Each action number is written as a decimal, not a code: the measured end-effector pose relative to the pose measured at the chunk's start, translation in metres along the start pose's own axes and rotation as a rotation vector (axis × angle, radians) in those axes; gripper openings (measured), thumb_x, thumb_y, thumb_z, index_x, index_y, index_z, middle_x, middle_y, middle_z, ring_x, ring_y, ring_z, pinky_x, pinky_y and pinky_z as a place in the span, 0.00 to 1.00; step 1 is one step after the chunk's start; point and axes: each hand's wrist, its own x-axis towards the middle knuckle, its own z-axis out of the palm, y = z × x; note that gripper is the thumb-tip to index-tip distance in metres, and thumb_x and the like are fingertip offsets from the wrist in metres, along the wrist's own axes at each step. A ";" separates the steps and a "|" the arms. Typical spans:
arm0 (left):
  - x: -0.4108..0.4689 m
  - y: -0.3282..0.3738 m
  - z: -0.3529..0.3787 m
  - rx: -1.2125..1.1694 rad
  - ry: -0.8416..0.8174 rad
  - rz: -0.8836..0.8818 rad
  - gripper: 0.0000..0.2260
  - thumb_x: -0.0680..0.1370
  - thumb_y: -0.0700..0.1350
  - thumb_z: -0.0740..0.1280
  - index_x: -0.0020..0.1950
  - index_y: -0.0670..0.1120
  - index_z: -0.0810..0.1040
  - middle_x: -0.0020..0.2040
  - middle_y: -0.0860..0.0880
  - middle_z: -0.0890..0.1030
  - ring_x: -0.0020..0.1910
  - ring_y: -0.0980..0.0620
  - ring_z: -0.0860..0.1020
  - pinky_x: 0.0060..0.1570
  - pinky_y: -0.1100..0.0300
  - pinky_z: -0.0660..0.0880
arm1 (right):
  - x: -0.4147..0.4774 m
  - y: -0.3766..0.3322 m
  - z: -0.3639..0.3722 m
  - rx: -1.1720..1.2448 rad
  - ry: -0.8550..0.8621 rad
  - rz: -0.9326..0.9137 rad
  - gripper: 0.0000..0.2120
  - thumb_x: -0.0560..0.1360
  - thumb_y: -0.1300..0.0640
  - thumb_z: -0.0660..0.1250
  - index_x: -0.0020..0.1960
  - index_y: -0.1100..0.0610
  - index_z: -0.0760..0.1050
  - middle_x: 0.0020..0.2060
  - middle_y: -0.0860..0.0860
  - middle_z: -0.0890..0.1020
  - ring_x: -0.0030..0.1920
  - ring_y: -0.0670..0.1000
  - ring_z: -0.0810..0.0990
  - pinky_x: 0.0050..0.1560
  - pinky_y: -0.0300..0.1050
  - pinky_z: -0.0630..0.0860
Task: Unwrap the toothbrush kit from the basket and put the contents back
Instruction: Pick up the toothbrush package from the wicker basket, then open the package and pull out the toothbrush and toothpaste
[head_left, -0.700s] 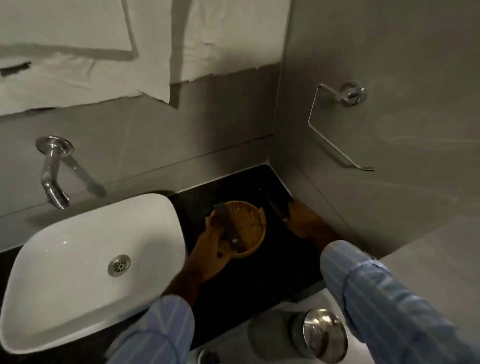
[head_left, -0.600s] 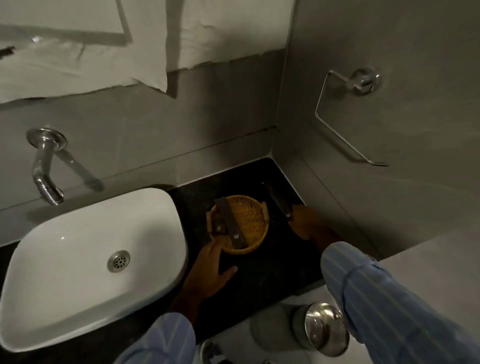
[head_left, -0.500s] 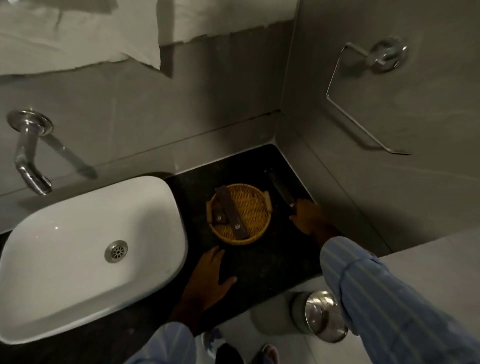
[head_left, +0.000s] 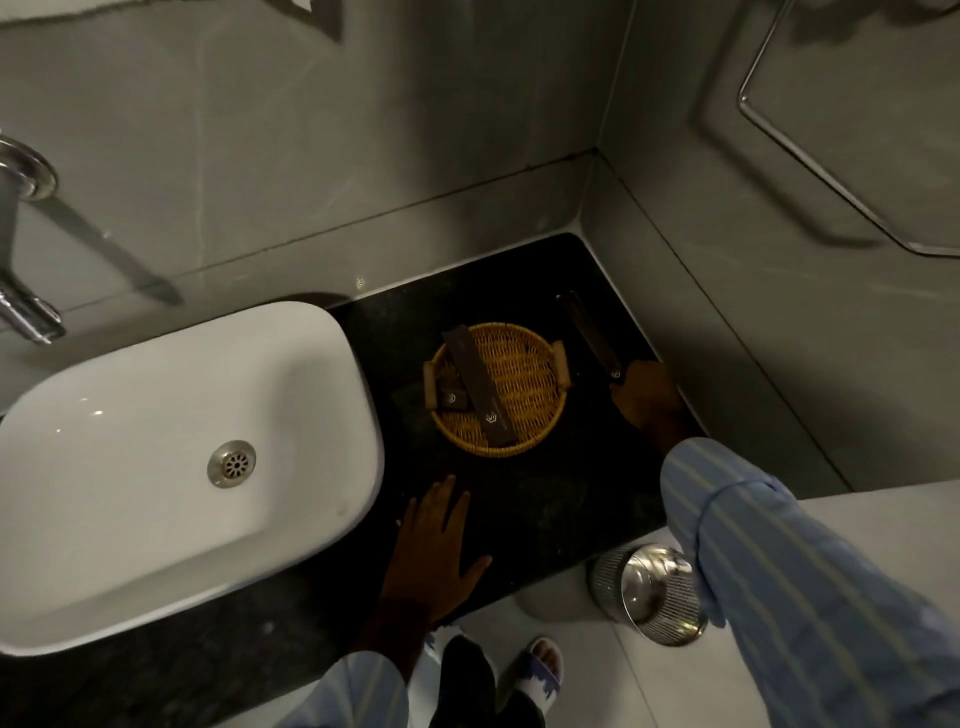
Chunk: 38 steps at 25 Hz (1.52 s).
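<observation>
1. Head view, the basket: I see a round woven basket (head_left: 511, 395), straw-yellow with a small tan handle at each side, sitting on the black counter (head_left: 545, 509) between the white sink (head_left: 171, 467) and the corner of the grey wall.

2. Head view, inside the basket: a long dark brown sleeve (head_left: 480, 387) lies tilted across the left half, its far end resting on the rim and a small pale logo near its lower end. Beside it, against the left handle, sits a small dark box (head_left: 451, 397) with the same logo. Both are flat, matte and shut.

3. Head view, outside the basket: a second long dark packet (head_left: 589, 335) lies on the counter just right of the basket, running away toward the wall. It is narrow and nearly the colour of the counter, so I can barely trace its edges; I take it for the toothbrush kit, though the light is too poor to be sure.

4. Head view, right hand (head_left: 647, 400): it rests on the near end of that packet, knuckles up. The fingers are curled under the hand and I cannot tell whether they pinch the packet or only press on it.

5. Head view, left hand (head_left: 431, 551): it lies flat on the counter, well short of the basket, fingers spread apart and holding nothing.

6. Head view, below: a shiny steel bin (head_left: 649, 592) stands on the floor by the counter edge.
</observation>
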 end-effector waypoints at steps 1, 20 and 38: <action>0.001 -0.001 -0.003 -0.002 0.015 0.004 0.38 0.72 0.67 0.62 0.77 0.47 0.64 0.79 0.43 0.60 0.78 0.41 0.59 0.75 0.43 0.55 | -0.002 0.001 -0.002 0.011 -0.007 0.014 0.14 0.79 0.57 0.64 0.56 0.68 0.78 0.53 0.66 0.82 0.54 0.65 0.81 0.48 0.52 0.77; 0.080 0.075 -0.319 -0.860 0.471 0.021 0.31 0.71 0.60 0.72 0.70 0.50 0.72 0.63 0.51 0.79 0.60 0.49 0.80 0.58 0.57 0.77 | -0.124 -0.053 -0.158 0.208 0.247 -0.320 0.17 0.76 0.53 0.68 0.62 0.60 0.78 0.59 0.60 0.80 0.61 0.61 0.79 0.60 0.50 0.73; 0.012 0.119 -0.471 -0.953 0.334 0.130 0.09 0.77 0.40 0.69 0.51 0.34 0.82 0.49 0.39 0.85 0.41 0.47 0.87 0.40 0.60 0.84 | -0.201 -0.058 -0.266 0.184 0.463 -0.583 0.16 0.75 0.58 0.68 0.63 0.58 0.78 0.55 0.58 0.80 0.56 0.58 0.79 0.57 0.50 0.74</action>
